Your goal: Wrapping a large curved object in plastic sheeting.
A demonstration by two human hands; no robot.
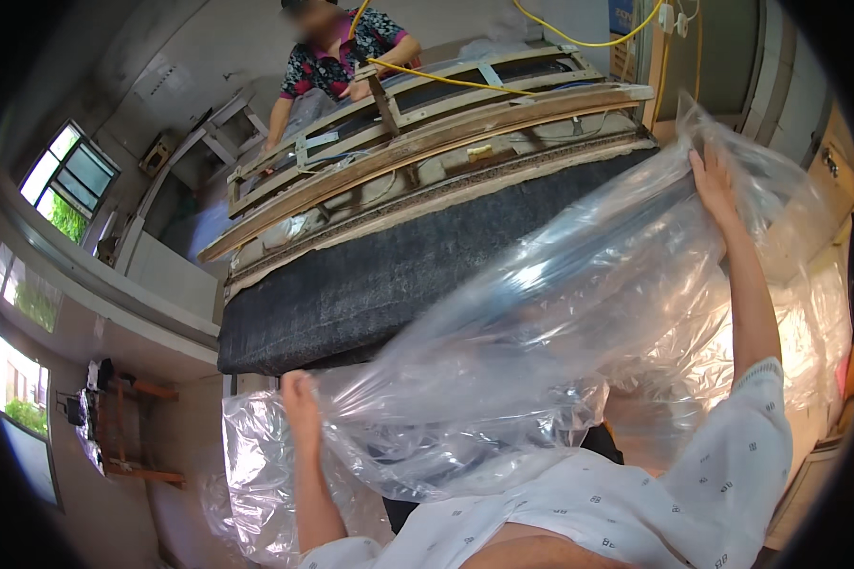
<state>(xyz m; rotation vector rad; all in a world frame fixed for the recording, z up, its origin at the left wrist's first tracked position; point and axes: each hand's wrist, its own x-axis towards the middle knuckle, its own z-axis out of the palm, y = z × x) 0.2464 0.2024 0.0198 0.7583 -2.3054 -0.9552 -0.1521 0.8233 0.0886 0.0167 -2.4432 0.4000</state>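
A clear plastic sheet [560,332] billows nearest the lens, stretched from seven o'clock to two o'clock across a dark upholstered furniture piece [370,284] with a wooden frame [427,133]. The left hand [299,394] clutches its lower edge; the right hand [714,185] grips its upper edge. At twelve o'clock, another person [337,57] leans on the frame.

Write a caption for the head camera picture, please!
Both hands, left hand and right hand, hold clear plastic sheet over dark upholstered piece.
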